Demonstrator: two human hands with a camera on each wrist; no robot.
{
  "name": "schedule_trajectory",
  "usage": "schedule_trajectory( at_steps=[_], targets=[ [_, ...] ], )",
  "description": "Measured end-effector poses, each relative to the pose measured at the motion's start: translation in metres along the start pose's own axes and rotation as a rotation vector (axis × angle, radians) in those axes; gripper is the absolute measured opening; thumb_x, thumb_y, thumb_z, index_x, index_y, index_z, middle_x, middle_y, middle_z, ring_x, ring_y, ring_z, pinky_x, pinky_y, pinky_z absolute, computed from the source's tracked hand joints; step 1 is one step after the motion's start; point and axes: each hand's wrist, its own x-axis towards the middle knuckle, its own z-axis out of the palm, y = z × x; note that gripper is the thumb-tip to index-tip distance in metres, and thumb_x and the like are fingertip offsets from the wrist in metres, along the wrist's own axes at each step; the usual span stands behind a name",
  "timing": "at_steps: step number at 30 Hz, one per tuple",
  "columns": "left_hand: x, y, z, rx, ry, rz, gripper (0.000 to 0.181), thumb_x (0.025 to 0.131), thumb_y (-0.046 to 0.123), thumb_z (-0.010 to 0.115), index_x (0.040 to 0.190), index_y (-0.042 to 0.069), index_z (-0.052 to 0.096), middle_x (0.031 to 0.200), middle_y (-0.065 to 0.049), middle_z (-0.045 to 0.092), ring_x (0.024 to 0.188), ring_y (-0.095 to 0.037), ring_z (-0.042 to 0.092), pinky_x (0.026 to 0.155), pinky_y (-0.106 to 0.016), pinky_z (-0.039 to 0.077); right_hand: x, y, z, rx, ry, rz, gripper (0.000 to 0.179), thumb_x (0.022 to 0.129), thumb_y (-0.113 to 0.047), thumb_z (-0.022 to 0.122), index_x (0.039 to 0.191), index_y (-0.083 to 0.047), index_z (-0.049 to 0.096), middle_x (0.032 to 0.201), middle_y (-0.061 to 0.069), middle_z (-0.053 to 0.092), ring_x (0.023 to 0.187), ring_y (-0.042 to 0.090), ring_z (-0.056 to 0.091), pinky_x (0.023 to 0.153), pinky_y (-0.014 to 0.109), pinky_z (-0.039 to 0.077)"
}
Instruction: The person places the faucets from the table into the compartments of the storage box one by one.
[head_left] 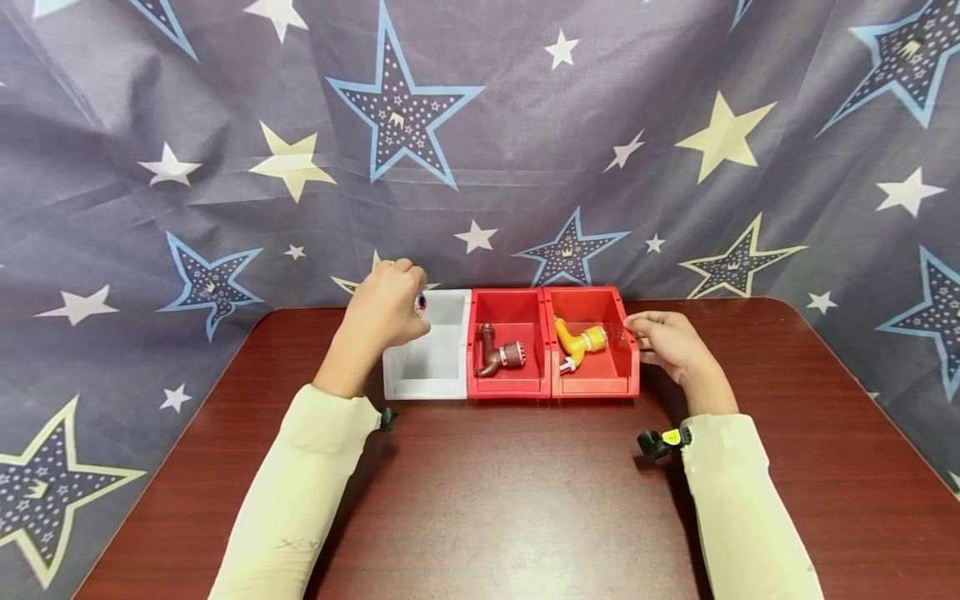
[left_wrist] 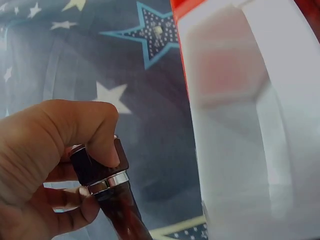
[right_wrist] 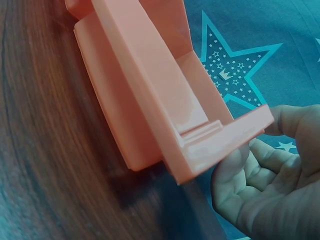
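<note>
My left hand is raised over the left side of the white bin. Its thumb and fingers pinch a dark tubular piece with a black, cap-like end and a silver band; much of it is hidden, so its kind is unclear. On the other side, my right hand grips the outer side wall of the right red bin, thumb and fingers on either side of the rim in the right wrist view. A yellow plastic tap lies inside that bin. The middle red bin contains a brown plastic tap.
The three bins stand side by side at the back of a reddish-brown wooden table. A grey cloth with star prints hangs right behind them. Wrist cameras sit at both cuffs.
</note>
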Motion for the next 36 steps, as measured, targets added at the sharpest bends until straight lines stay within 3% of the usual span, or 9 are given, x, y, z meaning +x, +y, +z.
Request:
schedule_trajectory(
  at_steps=[4,15,27,36],
  targets=[
    [0.007,0.010,0.000,0.016,-0.017,0.028,0.025,0.060,0.016,0.077,0.077,0.007,0.060,0.083,-0.010,0.059,0.082,-0.040,0.059,0.074,-0.048,0.052,-0.001,0.000,0.000,0.005,0.003,-0.005,0.041,0.106,-0.015,0.051,0.134,0.014,0.049,0.085,-0.006,0.068,0.075,0.007,0.065,0.072,0.027,0.060],
    [0.018,0.028,0.009,-0.046,-0.122,0.013,0.034,0.063,0.022,0.080,0.088,0.005,0.066,0.089,-0.009,0.062,0.085,-0.036,0.061,0.076,-0.048,0.054,-0.002,0.001,0.000,0.019,0.004,-0.015,0.039,0.105,-0.014,0.051,0.132,0.014,0.049,0.083,-0.006,0.066,0.073,0.007,0.064,0.072,0.027,0.060],
    [0.015,0.022,0.030,-0.123,-0.198,0.027,0.036,0.062,0.021,0.084,0.090,0.005,0.069,0.089,-0.008,0.063,0.085,-0.030,0.062,0.080,-0.044,0.053,0.000,0.001,0.000,0.006,0.002,-0.017,0.041,0.106,-0.016,0.051,0.135,0.013,0.049,0.084,-0.006,0.066,0.072,0.006,0.063,0.072,0.026,0.060],
    [0.015,0.013,0.039,-0.184,-0.208,0.068,0.028,0.058,0.017,0.084,0.078,0.011,0.066,0.078,-0.003,0.061,0.076,-0.025,0.060,0.069,-0.042,0.052,-0.001,0.002,-0.001,0.018,0.006,-0.023,0.040,0.106,-0.015,0.051,0.133,0.014,0.049,0.083,-0.007,0.066,0.072,0.006,0.063,0.071,0.025,0.060]
  ],
)
